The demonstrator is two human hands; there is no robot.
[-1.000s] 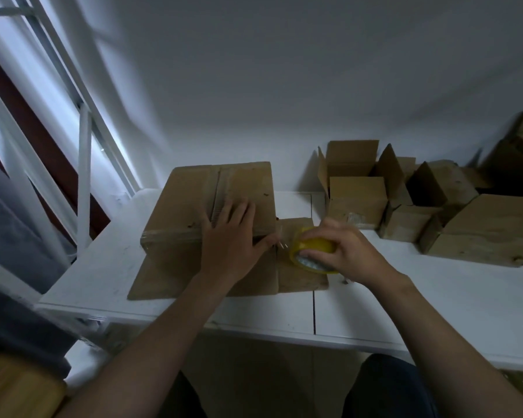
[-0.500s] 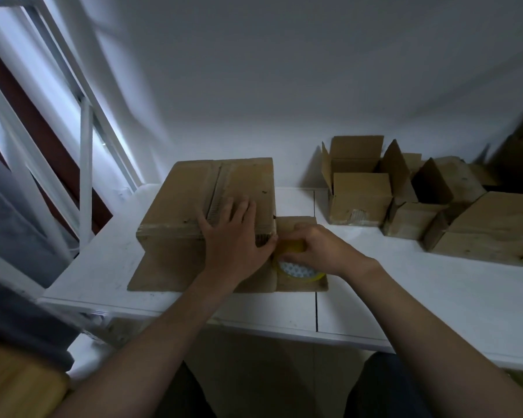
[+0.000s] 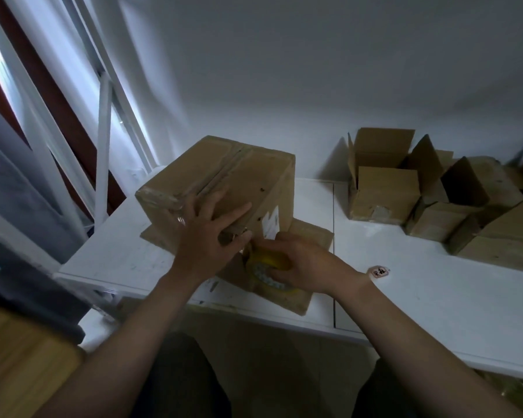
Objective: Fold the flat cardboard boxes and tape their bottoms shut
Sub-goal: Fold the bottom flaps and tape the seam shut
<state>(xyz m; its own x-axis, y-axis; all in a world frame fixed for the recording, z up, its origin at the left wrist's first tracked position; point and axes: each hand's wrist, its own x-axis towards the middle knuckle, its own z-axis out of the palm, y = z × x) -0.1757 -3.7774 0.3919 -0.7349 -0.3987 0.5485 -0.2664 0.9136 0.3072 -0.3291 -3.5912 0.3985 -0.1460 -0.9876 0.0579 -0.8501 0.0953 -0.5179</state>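
as seen from the head camera, the folded box [image 3: 221, 188] stood bottom-up on the white desk [image 3: 435, 285], its lower flaps splayed flat beneath it. the left hand [image 3: 212, 236] lay spread, pressing the near edge of the closed bottom flaps. the right hand [image 3: 299, 263] gripped the yellow tape roll [image 3: 266, 265] just beside the box's near corner. the centre seam looked untaped, so sealing had likely only begun. several finished boxes [image 3: 384, 188] stood well apart at the right.
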